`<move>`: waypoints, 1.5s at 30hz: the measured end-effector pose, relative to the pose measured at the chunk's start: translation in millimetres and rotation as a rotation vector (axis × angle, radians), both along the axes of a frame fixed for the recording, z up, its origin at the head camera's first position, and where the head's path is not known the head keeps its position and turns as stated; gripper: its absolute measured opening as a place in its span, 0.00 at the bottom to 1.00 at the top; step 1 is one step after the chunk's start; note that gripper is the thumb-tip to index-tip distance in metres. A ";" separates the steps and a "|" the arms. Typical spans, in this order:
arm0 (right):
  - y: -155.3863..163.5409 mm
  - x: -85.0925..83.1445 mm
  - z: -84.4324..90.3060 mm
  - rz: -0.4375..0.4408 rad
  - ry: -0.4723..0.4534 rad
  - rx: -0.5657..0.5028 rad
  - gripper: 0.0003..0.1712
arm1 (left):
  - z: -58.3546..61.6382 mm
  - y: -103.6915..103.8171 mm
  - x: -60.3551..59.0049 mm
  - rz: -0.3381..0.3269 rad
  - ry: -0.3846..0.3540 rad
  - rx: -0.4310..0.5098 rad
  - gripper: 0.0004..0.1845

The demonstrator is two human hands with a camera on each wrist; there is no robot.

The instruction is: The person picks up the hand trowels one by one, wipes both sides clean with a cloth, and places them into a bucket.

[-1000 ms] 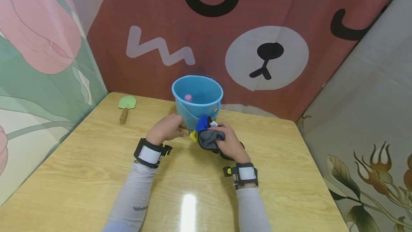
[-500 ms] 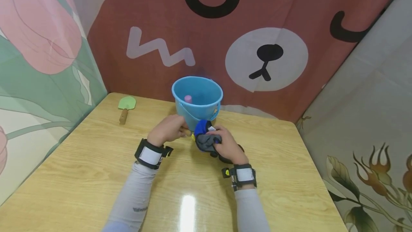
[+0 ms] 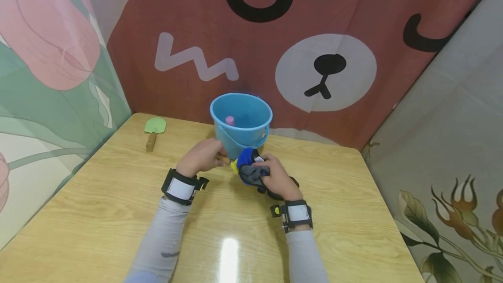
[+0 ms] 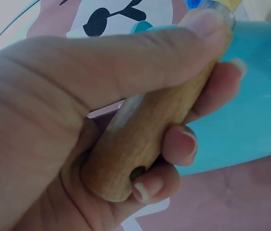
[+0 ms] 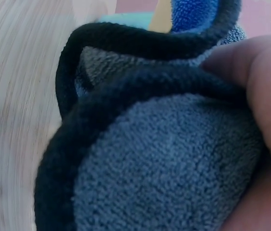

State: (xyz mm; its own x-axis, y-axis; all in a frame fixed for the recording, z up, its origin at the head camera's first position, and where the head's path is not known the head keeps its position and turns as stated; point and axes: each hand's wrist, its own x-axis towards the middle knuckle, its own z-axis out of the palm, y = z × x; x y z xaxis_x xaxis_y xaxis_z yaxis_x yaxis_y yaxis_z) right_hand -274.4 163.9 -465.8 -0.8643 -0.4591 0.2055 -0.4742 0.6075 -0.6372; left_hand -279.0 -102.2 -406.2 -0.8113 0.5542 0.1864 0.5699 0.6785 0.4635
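Left hand [image 3: 202, 156] round one wooden handle [image 4: 145, 139], right hand [image 3: 275, 176] bunching one cloth [image 3: 249, 170]; one bucket [image 3: 241, 119].

No legible txt anywhere; small print on left sleeve [image 3: 171, 254] too blurry to read.

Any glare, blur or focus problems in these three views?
Head view: sharp, with a bright glare patch on the table near the bottom edge. Left wrist view: the left hand and wooden handle are very close and soft; the bucket behind is blurred. Right wrist view: the cloth fills the frame, and the table at left is smeared.
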 end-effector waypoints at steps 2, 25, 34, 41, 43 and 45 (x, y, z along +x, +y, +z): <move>1.1 -0.3 -1.0 -0.001 -0.001 0.004 0.26 | -0.2 -1.6 -0.2 0.006 0.002 -0.003 0.09; 15.1 -2.0 -5.4 -0.049 -0.023 0.020 0.27 | 2.2 -13.8 -1.0 0.068 0.007 -0.019 0.07; 20.6 -3.7 -6.3 -0.055 0.002 0.036 0.28 | 4.2 -23.2 -3.1 0.088 0.000 -0.006 0.05; 24.1 -3.5 -6.3 -0.076 -0.004 0.044 0.27 | 7.6 -26.0 -0.3 0.100 -0.023 -0.001 0.06; 25.6 -3.6 -5.4 -0.080 0.011 0.039 0.27 | 7.5 -26.9 -0.2 0.100 -0.034 0.001 0.07; 26.2 -3.8 -3.6 -0.084 0.027 0.024 0.26 | 7.4 -27.0 -0.5 0.103 -0.043 0.002 0.07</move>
